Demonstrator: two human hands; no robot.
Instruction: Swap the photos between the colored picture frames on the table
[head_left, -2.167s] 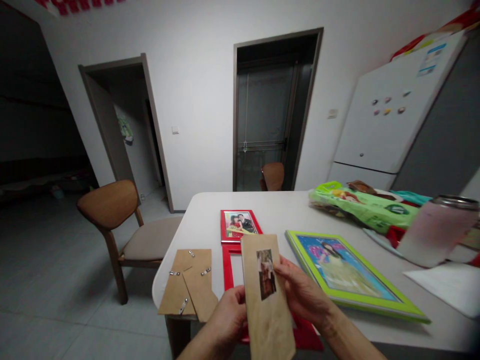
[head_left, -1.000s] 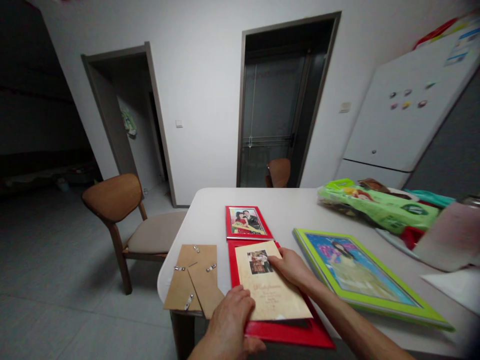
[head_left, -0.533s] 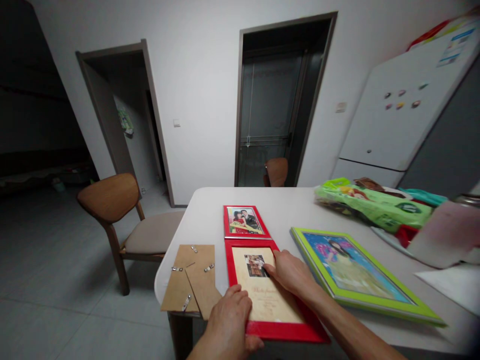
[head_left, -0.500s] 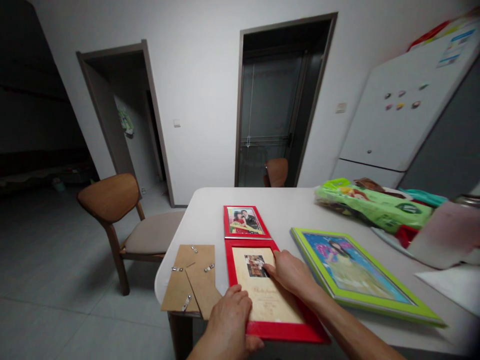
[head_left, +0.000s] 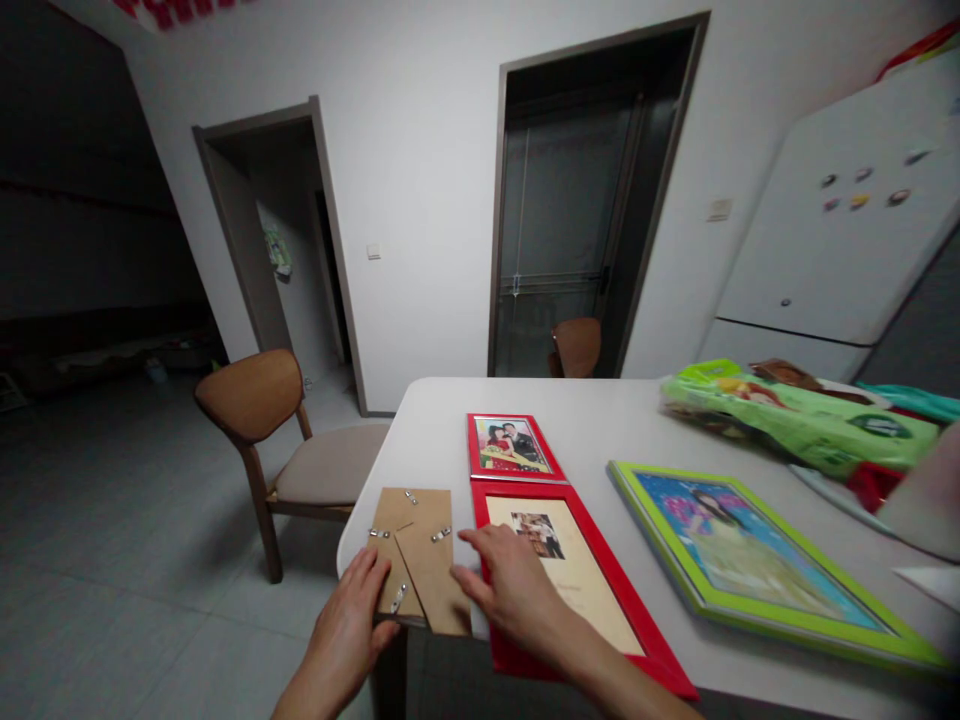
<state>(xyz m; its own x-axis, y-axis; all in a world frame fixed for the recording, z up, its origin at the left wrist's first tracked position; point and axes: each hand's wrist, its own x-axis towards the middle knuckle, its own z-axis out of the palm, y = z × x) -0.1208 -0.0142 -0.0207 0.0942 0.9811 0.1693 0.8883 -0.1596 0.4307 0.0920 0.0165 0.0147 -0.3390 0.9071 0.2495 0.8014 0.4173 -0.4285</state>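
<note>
A brown backing board (head_left: pixel 442 590) with metal clips and a stand flap lies at the table's left front. My left hand (head_left: pixel 345 620) touches its lower left edge, thumb apart from the fingers. Over the left side of a large red picture frame (head_left: pixel 664 655), my right hand (head_left: pixel 517 585) reaches toward the board, fingers outstretched and holding nothing. Inside this frame is a cream sheet (head_left: pixel 596 590) with a small printed photo. A smaller red picture frame (head_left: pixel 514 447) with a photo of two people lies against its far end.
On the right lies a green picture frame (head_left: pixel 750 560). Behind it are a green plastic package (head_left: pixel 795 415) and a pink container (head_left: pixel 926 500). The white table (head_left: pixel 427 430) has a wooden chair (head_left: pixel 255 395) on its left. A fridge (head_left: pixel 810 260) stands at the back right.
My left hand has left the large red frame and moved left to the backing board. My right hand has moved left from the frame's right side. The view has shifted left.
</note>
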